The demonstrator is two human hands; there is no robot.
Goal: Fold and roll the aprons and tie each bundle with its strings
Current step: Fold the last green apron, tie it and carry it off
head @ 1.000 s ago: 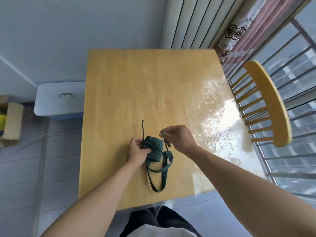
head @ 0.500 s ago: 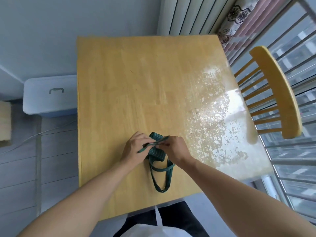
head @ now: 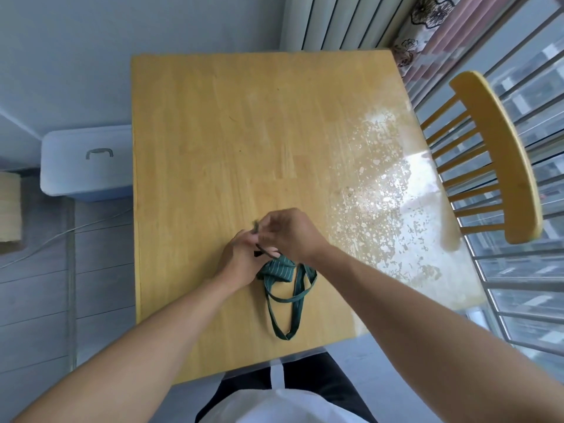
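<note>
A dark green striped apron, rolled into a small bundle (head: 277, 270), lies on the wooden table (head: 213, 132) near its front edge. Its neck loop (head: 290, 312) trails flat toward me. My left hand (head: 241, 261) and my right hand (head: 287, 233) meet just above the bundle's far end. Each hand pinches a thin green apron string (head: 255, 228), and the strings run between the fingers over the bundle. My hands hide most of the strings and the far part of the roll.
A yellow wooden chair (head: 500, 154) stands at the table's right side by the barred window. A light blue lidded box (head: 85, 160) sits on the floor to the left. A cardboard box (head: 9, 206) is at the far left edge.
Both hands have lifted and drawn together over the bundle's far end with the strings. The bundle now shows below the hands instead of between them.
</note>
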